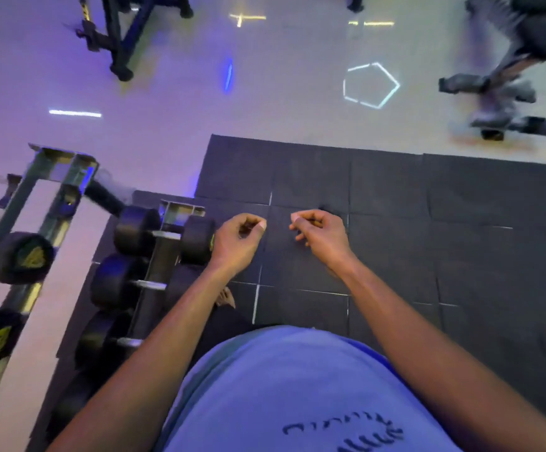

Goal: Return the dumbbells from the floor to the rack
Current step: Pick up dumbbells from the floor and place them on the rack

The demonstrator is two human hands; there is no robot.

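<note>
Standing position: the person faces the dark rubber mat (pixel 395 223), beside the dumbbell rack (pixel 53 203) at left.
Left hand (pixel 237 241): fingers loosely curled, holding nothing.
Right hand (pixel 319 234): fingers loosely curled, holding nothing.
Rack contents: black round-head dumbbells (pixel 164 234) in tiered rows, handles crosswise.
Floor: no loose dumbbell visible on the mat.
Judgement: both hands hang free, probably between carries.
</note>
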